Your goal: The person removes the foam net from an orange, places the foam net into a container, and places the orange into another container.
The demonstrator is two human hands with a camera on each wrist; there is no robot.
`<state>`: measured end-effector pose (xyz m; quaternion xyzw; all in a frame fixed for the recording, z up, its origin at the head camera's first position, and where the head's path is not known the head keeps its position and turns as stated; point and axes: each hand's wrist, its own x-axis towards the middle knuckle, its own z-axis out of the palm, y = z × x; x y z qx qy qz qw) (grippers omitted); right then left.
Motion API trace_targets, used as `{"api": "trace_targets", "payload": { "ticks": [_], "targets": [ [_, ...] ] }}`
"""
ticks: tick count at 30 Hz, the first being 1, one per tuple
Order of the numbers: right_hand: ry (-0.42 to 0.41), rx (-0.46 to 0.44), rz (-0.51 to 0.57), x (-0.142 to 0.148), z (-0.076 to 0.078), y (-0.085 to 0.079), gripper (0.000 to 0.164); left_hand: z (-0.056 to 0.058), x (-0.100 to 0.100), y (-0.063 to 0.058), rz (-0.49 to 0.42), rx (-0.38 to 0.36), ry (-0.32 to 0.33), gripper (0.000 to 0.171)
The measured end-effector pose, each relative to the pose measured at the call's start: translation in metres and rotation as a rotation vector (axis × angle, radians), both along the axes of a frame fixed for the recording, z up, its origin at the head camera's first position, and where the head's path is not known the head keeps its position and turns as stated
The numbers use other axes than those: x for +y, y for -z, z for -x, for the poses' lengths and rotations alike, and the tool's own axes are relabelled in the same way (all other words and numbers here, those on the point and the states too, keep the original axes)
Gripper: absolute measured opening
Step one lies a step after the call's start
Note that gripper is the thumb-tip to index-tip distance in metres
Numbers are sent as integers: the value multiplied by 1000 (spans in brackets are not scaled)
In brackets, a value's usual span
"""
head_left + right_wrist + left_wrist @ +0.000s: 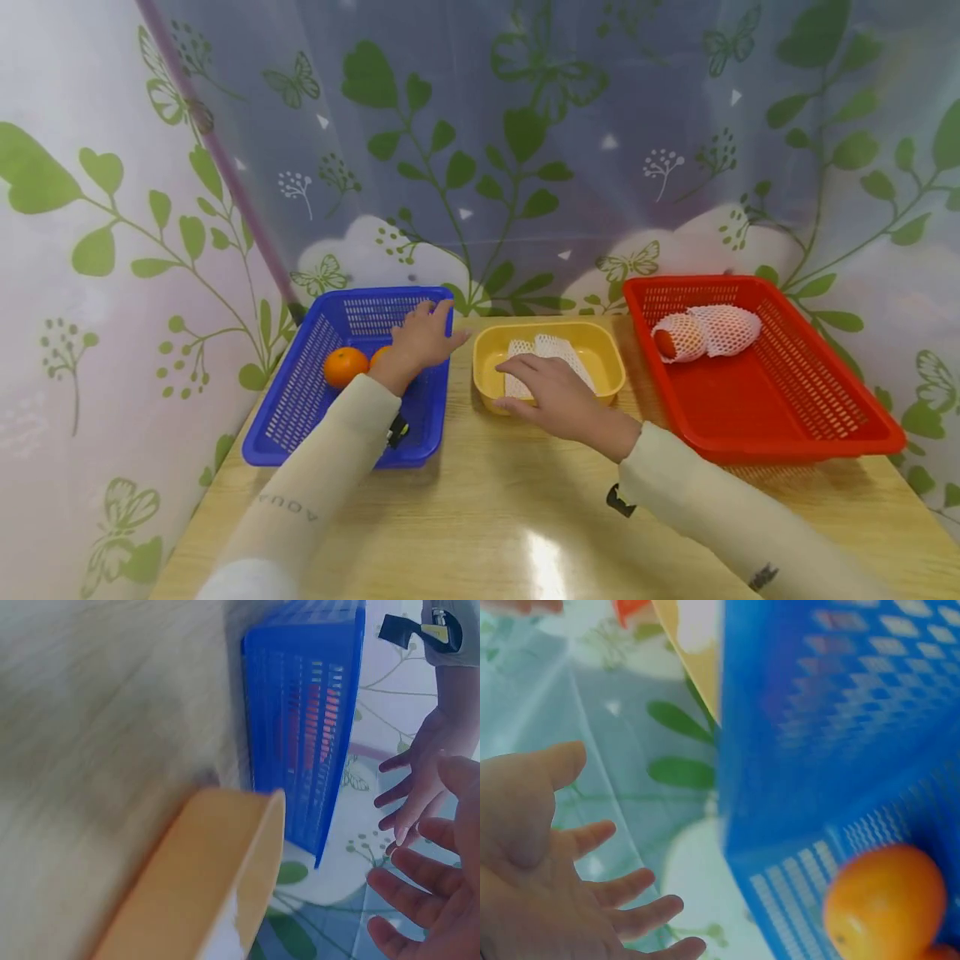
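Note:
My left hand (423,337) hovers over the blue basket (262,442), fingers spread and holding nothing. Below it, two oranges, one of them plainly visible (346,367), lie in the basket; the other is partly hidden by the wrist. My right hand (558,396) is above the front of the yellow tub (611,354), its fingers loosely bent with nothing between them. White foam fruit nets (566,354) lie inside the tub. In the left wrist view an orange (885,904) shows beside the basket wall, apart from the open palm.
At the right stands a red basket (750,417) with net-wrapped fruit (723,329) and a reddish fruit (665,343) partly out of its net. All three containers stand on a wooden table (480,517). A patterned curtain (465,125) hangs behind.

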<state>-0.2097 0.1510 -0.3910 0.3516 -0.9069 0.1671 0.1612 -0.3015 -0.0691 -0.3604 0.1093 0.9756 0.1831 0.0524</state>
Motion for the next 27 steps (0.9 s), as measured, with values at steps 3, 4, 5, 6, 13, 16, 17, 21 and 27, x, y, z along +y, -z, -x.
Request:
{"api": "trace_targets", "payload": {
  "ticks": [3,4,5,6,13,16,17,21,27],
  "targets": [
    [25,18,-46,13,0,-9,48,-7,14,-4,8,10,37,68],
    [31,14,-62,18,1,-12,48,-9,19,-5,14,16,50,68],
    [38,12,-81,23,1,-15,49,-11,24,-6,15,19,60,68],
    [45,7,-97,29,2,-17,50,-14,28,-7,13,17,71,68],
    [148,-23,-165,77,19,-29,53,-29,60,-4,14,17,169,72],
    [216,-65,-199,98,27,-34,58,-37,72,-1,4,26,202,74],
    [236,-85,-209,104,29,-36,59,-40,76,0,2,26,211,74],
    [306,-131,-230,127,38,-46,60,-50,96,1,-21,15,247,76],
    [389,-178,-246,154,56,-60,62,-60,126,-1,-18,9,274,79]
  ]
}}
